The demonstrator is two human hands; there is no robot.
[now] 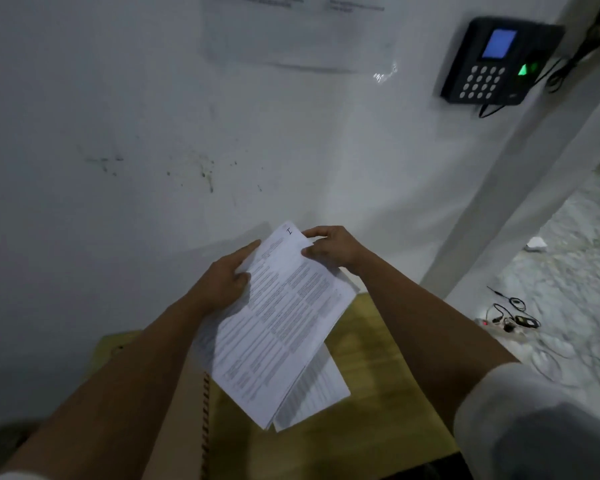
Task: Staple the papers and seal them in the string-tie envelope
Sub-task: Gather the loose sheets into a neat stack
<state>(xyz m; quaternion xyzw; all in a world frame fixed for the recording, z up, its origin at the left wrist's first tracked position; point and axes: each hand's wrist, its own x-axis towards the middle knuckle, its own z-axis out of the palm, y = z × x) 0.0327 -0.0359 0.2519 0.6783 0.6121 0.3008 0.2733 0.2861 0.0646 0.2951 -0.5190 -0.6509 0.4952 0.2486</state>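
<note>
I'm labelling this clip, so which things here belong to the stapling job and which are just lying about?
Job: papers, held by the left hand and right hand.
Lying about: wall keypad device, cables on the floor, taped wall notice, wooden table.

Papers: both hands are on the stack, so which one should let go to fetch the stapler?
Probably the right hand. It only pinches the top corner of the papers, while the left hand grips the stack's side edge and carries more of it. No stapler is in view, so its side cannot be weighed.
</note>
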